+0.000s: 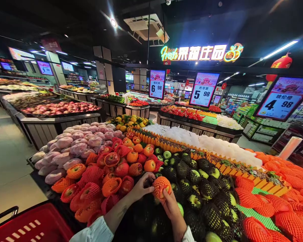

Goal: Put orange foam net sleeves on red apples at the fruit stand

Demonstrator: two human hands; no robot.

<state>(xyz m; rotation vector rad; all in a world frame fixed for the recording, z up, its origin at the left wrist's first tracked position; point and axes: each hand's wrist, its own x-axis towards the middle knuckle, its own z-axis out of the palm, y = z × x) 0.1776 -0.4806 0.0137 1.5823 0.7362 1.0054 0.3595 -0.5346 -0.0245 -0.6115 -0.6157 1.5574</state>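
Observation:
Just above the display, my right hand (171, 203) is closed around the lower right side of an apple (161, 187) in an orange foam net, with the thumb across its front. My left hand (142, 186) meets the apple's left side with curled fingers and thumb, a dark gap showing between them. Under and left of my hands lie red apples (111, 159) in red and orange foam nets. Green apples (195, 201) in black nets are heaped to the right, beside my right hand.
A red shopping basket (40, 225) sits at lower left. Pale purplish wrapped fruit (78, 149) and yellow fruit (133, 119) lie behind the apples. An orange picket divider (222, 168) crosses the stand, with white-wrapped fruit (214, 144) beyond and orange-netted fruit (257, 230) at right.

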